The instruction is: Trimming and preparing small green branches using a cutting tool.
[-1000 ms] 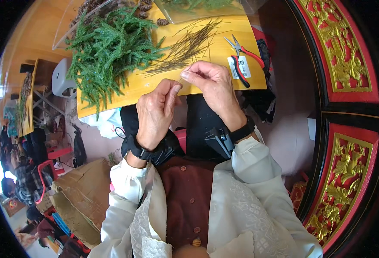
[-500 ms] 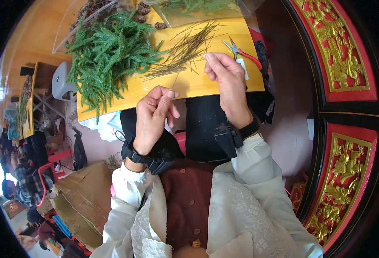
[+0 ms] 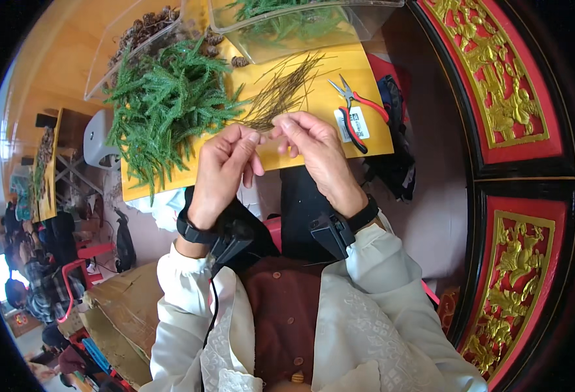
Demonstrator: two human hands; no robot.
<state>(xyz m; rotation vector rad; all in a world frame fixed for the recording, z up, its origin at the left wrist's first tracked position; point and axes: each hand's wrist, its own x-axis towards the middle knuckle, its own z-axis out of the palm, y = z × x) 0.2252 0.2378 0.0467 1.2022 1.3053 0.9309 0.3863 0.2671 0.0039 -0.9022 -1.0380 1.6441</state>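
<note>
My left hand (image 3: 222, 166) and my right hand (image 3: 317, 151) are raised at the front edge of the yellow table, fingertips pinched and nearly meeting. A thin brown wire is in the left hand's pinch, though little of it shows now. Whatever the right fingertips grip is too small to make out. Just beyond the fingers lies a loose bundle of thin brown wires (image 3: 287, 85). To their left is a heap of green artificial fir sprigs (image 3: 170, 98). Right of the wires, red-and-black handled pliers (image 3: 349, 98) rest partly on a white label (image 3: 355, 123).
Clear plastic bins stand at the back, one holding green sprigs (image 3: 287, 26), another pine cones (image 3: 140, 32). A loose pine cone (image 3: 239, 61) lies near them. Carved red-and-gold panels (image 3: 496, 78) rise at right. A cardboard box (image 3: 127, 307) and a grey stool (image 3: 99, 138) are at left.
My right hand has come down and left, so its fingertips now meet the left hand's. The left hand has shifted slightly left. The view has tilted, showing more of the pliers and bins.
</note>
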